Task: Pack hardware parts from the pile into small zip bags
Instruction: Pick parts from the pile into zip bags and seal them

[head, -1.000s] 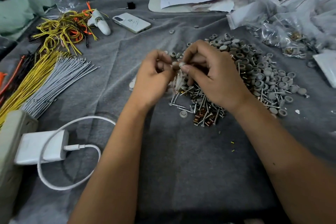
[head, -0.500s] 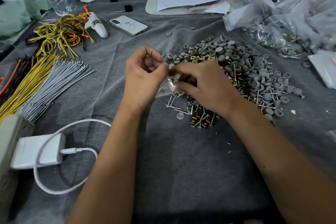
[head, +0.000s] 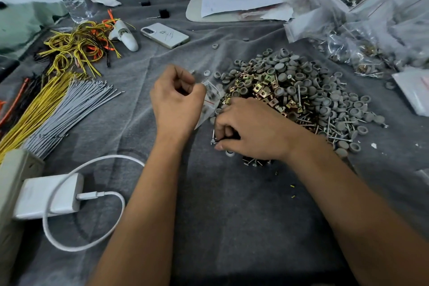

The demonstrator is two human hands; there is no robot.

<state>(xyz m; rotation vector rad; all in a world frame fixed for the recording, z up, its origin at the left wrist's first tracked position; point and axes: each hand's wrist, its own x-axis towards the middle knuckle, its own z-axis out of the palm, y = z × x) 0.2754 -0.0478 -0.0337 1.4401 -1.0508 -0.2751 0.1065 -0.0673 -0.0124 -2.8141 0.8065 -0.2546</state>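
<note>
left hand [head: 177,102] pinched a small clear zip bag [head: 211,98] just above the grey cloth [head: 232,216] | right hand [head: 251,132] was down on the near edge of the hardware pile [head: 297,90], fingers curled round a screw [head: 213,137] | phone [head: 164,35], yellow wires [head: 34,111] and white charger [head: 50,195] sat off to the left

Grey cloth [head: 232,216] — hardware pile [head: 297,90], wires [head: 69,104]
</note>
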